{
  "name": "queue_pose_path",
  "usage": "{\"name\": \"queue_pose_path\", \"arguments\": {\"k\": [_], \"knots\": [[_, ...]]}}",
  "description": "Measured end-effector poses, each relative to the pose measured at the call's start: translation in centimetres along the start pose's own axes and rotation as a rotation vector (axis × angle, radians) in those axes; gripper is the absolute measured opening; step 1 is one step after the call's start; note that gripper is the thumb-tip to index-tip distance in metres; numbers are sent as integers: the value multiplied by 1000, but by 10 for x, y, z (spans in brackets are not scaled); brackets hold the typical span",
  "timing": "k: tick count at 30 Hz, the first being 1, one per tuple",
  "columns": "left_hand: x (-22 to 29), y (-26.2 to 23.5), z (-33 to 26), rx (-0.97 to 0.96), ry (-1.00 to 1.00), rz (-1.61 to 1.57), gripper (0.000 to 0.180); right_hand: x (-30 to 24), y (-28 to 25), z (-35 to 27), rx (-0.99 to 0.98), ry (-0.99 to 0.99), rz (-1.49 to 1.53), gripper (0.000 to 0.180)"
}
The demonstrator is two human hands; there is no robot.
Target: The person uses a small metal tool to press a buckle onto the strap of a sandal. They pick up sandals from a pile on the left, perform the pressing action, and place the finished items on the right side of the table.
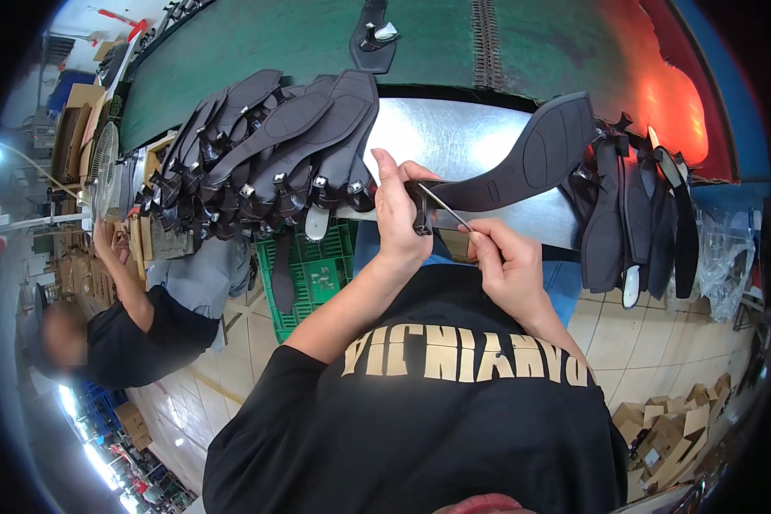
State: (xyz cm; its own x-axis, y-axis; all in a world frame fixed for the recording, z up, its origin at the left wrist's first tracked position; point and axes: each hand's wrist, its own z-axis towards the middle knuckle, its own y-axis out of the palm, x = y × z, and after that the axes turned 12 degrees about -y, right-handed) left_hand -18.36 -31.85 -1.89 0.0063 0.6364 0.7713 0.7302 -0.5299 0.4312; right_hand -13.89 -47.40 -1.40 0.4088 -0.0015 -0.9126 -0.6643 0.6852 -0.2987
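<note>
My left hand [398, 214] grips the narrow strap end of a dark sandal sole [540, 158] that juts up and to the right over the shiny metal bench [454, 137]. My right hand [505, 265] pinches a thin metal tool [444, 207], and the tool's tip touches the strap beside my left thumb. A fanned pile of dark soles with straps [274, 154] lies on the bench to the left. Another bunch of soles [634, 214] hangs over the bench's right edge.
A green conveyor belt [274, 43] runs behind the bench and carries one sandal [374, 38]. A green plastic crate [313, 270] stands under the bench. Another person in a black shirt [137, 330] works at my left. Small cardboard boxes [672, 433] lie on the tiled floor, lower right.
</note>
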Motion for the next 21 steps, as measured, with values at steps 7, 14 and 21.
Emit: {"name": "queue_pose_path", "arguments": {"k": [7,14,21], "knots": [[-1,-2,4,-39,-30,2,61,-12,5,5,28,-248,-214,7],[21,2,9,-113,-368,-181,60,-12,0,1,21,-247,-202,7],[-4,-5,13,-523,-576,-680,54,-6,4,9,102,-164,-302,5]]}}
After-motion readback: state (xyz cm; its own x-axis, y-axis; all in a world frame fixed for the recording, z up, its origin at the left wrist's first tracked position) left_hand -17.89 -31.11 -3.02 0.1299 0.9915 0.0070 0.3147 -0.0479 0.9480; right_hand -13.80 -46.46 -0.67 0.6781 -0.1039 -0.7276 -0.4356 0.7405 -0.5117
